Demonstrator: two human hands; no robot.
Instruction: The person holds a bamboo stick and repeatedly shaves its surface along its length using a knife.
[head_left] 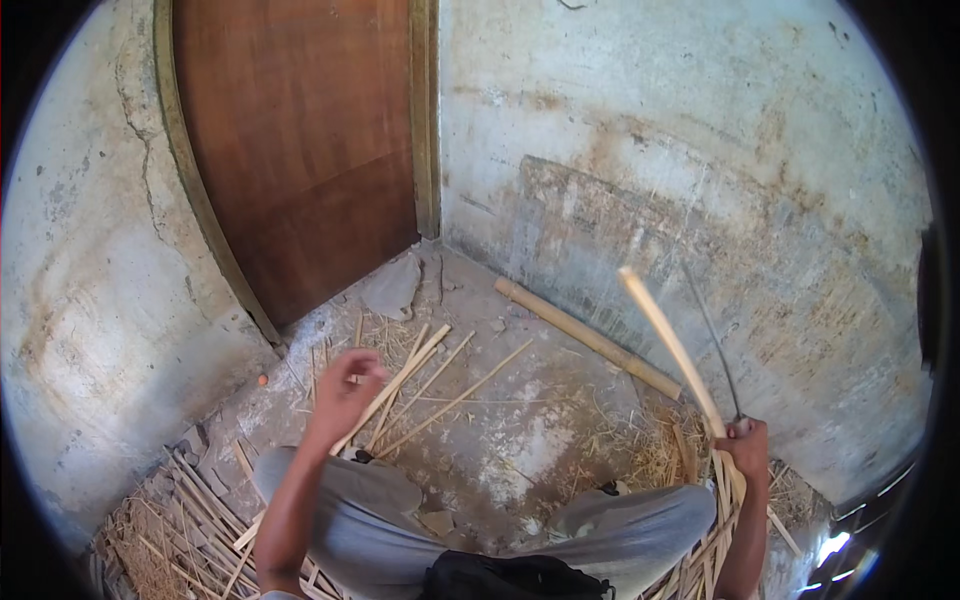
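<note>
My right hand (745, 447) is closed around a knife with a long, thin dark blade (712, 335) that points up and away. A pale bamboo strip (665, 335) rises beside the blade, its lower end against the same fist; whether the fingers grip it too, I cannot tell. On the left, my left hand (345, 395) is raised over the floor with fingers loosely bent and apart, holding nothing. Several split bamboo strips (425, 385) lie just to the right of it, near my left knee.
A bamboo pole (590, 338) lies along the base of the stained wall (680, 130). More strips (205, 510) are piled at my left, others (700, 565) at my right thigh. Shavings (655, 450) litter the floor. A brown door (300, 130) stands ahead; a flat grey slab (393, 287) lies near it.
</note>
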